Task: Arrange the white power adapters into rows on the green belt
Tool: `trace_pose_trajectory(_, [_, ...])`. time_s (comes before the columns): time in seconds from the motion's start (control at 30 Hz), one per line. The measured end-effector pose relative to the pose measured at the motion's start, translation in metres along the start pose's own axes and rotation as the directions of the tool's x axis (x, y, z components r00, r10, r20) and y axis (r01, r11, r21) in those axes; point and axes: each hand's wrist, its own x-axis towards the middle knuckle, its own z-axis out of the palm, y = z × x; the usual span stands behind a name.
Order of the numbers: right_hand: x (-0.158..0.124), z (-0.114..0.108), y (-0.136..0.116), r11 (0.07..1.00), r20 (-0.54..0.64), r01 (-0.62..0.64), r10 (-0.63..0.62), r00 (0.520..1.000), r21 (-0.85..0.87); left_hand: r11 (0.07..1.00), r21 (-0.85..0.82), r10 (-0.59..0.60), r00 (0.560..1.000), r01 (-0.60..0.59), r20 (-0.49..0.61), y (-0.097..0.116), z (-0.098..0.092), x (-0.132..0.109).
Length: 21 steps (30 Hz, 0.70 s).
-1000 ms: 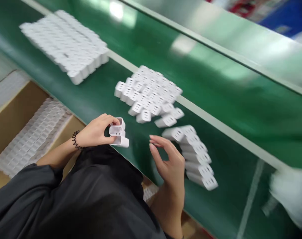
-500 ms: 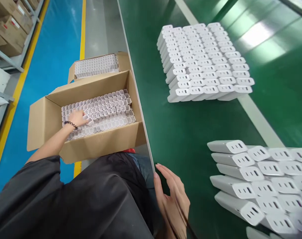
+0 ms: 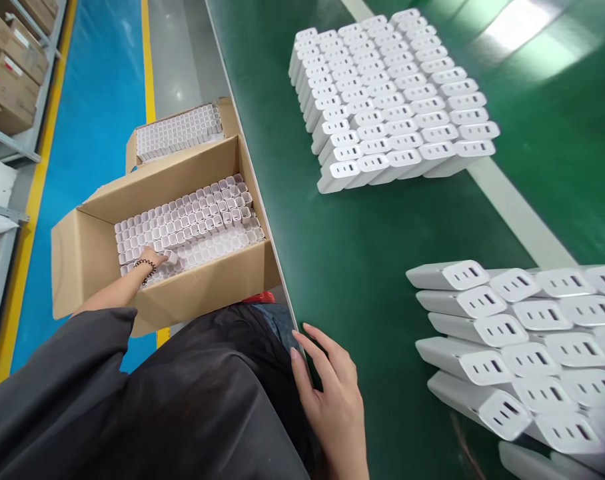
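Note:
My left hand (image 3: 151, 257), with a dark coiled band at the wrist, reaches into a deep open cardboard box (image 3: 222, 275). Its fingers are closed on a small white plastic casing (image 3: 170, 257) near the box's close side. Rows of similar white casings (image 3: 182, 218) stand packed in the box, some with their open ends up. On the edge of the green table (image 3: 327, 267) rests my right hand (image 3: 332, 387), fingers spread and holding nothing.
A block of white multi-port chargers (image 3: 382, 93) stands at the table's far part. Closer on the right are more chargers (image 3: 502, 360) in rows. Behind the deep box sits another box of casings (image 3: 177, 133). Shelves with cartons (image 3: 12, 80) line the left.
My left hand has moved towards the near wall of the box with the casing. My right hand stays at the table edge, and the whole view has shifted slightly.

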Motion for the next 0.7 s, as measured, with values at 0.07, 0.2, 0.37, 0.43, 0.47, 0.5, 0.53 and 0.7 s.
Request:
trace_pose_trajectory(0.07, [0.0,-0.001,-0.001,1.0,0.014,0.004,-0.004,1.0,0.001,0.999,0.006,-0.034,0.999,0.034,-0.011,0.002,0.004,0.0])
trace_pose_trajectory(0.2, [0.0,-0.001,-0.002,1.0,0.013,0.013,-0.013,1.0,-0.001,0.999,0.014,-0.04,0.999,0.04,-0.016,0.007,0.004,0.002])
trace_pose_trajectory(0.37, [-0.002,0.0,-0.002,1.0,0.015,0.013,-0.013,1.0,-0.013,0.998,0.028,-0.052,0.997,0.054,-0.063,0.009,-0.001,0.002])
trace_pose_trajectory(0.43, [-0.002,0.0,-0.002,1.0,0.021,0.009,-0.009,1.0,-0.015,0.997,0.035,-0.07,0.994,0.073,-0.081,0.01,0.0,0.003])
trace_pose_trajectory(0.47, [-0.002,0.0,-0.002,1.0,0.022,0.009,-0.009,1.0,-0.017,0.996,0.038,-0.073,0.994,0.076,-0.086,0.011,0.001,0.004])
trace_pose_trajectory(0.5, [-0.003,0.0,-0.002,1.0,0.023,0.01,-0.009,1.0,-0.019,0.996,0.042,-0.071,0.994,0.075,-0.087,0.012,0.001,0.005])
trace_pose_trajectory(0.53, [-0.003,0.0,-0.002,1.0,0.019,0.012,-0.012,1.0,-0.021,0.997,0.045,-0.066,0.994,0.07,-0.083,0.013,0.002,0.006])
trace_pose_trajectory(0.7, [-0.003,0.0,-0.002,0.999,0.007,0.015,-0.014,1.0,-0.029,0.997,0.059,-0.048,0.998,0.05,-0.03,0.013,-0.004,0.012])
